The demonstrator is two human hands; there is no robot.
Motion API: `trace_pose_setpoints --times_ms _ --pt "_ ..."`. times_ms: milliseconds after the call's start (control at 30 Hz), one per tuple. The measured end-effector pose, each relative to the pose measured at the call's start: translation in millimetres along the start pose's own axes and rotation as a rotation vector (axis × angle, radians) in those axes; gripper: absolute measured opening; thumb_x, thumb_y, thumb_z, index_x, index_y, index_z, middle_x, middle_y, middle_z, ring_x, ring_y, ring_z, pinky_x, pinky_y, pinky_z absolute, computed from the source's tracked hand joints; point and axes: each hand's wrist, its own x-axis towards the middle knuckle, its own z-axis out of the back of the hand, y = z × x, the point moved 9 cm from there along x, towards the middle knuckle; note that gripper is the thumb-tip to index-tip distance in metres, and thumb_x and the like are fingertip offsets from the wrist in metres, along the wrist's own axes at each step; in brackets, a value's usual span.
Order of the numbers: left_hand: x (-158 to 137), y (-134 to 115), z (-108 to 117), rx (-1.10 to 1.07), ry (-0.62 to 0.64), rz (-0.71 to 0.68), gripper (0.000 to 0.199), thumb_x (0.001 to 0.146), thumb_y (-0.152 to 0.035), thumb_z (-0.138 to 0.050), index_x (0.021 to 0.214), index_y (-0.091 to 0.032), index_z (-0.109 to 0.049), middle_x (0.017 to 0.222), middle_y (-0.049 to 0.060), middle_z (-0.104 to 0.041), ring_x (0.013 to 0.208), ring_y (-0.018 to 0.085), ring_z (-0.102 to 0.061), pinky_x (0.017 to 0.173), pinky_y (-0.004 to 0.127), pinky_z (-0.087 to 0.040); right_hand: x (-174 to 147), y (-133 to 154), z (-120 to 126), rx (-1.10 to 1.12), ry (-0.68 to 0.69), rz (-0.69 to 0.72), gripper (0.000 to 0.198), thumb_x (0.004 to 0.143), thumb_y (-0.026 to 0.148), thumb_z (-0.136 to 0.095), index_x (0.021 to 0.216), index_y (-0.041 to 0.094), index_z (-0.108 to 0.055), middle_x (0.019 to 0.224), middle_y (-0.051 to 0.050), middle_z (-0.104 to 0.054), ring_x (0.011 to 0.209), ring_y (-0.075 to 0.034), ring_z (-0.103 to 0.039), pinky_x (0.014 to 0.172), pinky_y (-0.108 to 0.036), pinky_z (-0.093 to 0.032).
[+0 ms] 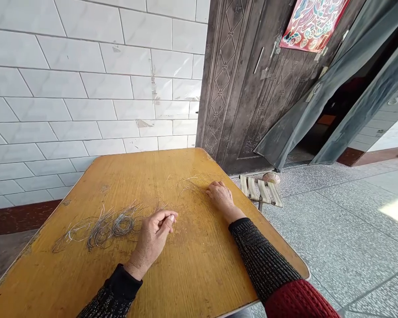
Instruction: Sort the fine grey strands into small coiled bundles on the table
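Observation:
My left hand (154, 236) is raised over the middle of the wooden table (192, 265), thumb pressed to the curled fingers. Whatever it pinches is too fine to make out. To its left lie coiled bundles of thin grey wire (123, 224), with loose ends sticking out. Near the table's right edge, my right hand (220, 197) rests low with its fingers bent and closed on a sparse spread of thin wires (194, 182). Its fingertips are partly hidden behind the hand.
A white tiled wall (86, 84) stands behind the table. Past the right edge, a low folding stool (260, 190) with woven straps sits on the speckled floor (318, 221). A dark carved door (232, 88) and a grey-blue curtain (295, 119) are at the back right.

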Motion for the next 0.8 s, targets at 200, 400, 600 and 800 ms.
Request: trace_pose_setpoints --times_ms 200,400,600,800 --pt "-2 -4 -2 -0.051 0.006 0.023 0.016 0.074 -0.03 -0.058 0.074 -0.018 -0.068 0.065 0.003 -0.062 0.052 0.013 -0.053 0.052 0.023 -0.042 0 1 -3 -0.037 0.0 -0.015 0.017 0.084 0.019 -0.047 0.085 0.018 -0.064 0.093 -0.009 -0.063 0.091 -0.021 -0.051 0.07 -0.028 -0.036" --pt "-2 -5 -4 -0.032 0.016 0.025 0.016 0.075 -0.029 -0.057 0.073 -0.018 -0.069 0.064 0.002 -0.061 0.051 0.013 -0.053 0.051 0.023 -0.041 0 4 2 -0.041 -0.036 -0.011 0.02 0.087 0.02 -0.042 0.088 0.017 -0.061 0.096 -0.009 -0.062 0.093 -0.021 -0.05 0.071 -0.028 -0.035" --pt "-2 -5 -4 0.0 0.023 0.006 0.016 0.076 -0.03 -0.056 0.075 -0.018 -0.068 0.064 0.002 -0.061 0.051 0.013 -0.054 0.05 0.023 -0.041 -1 7 10 -0.035 -0.076 -0.019 0.019 0.088 0.021 -0.04 0.088 0.018 -0.059 0.09 -0.008 -0.064 0.087 -0.02 -0.052 0.069 -0.028 -0.032" --pt "-3 -5 -4 0.044 0.029 -0.011 0.016 0.077 -0.029 -0.054 0.076 -0.018 -0.066 0.064 0.002 -0.061 0.051 0.013 -0.054 0.051 0.023 -0.042 -3 8 15 0.005 -0.118 -0.008 0.018 0.087 0.021 -0.043 0.083 0.019 -0.06 0.077 -0.007 -0.065 0.075 -0.019 -0.055 0.065 -0.028 -0.031"
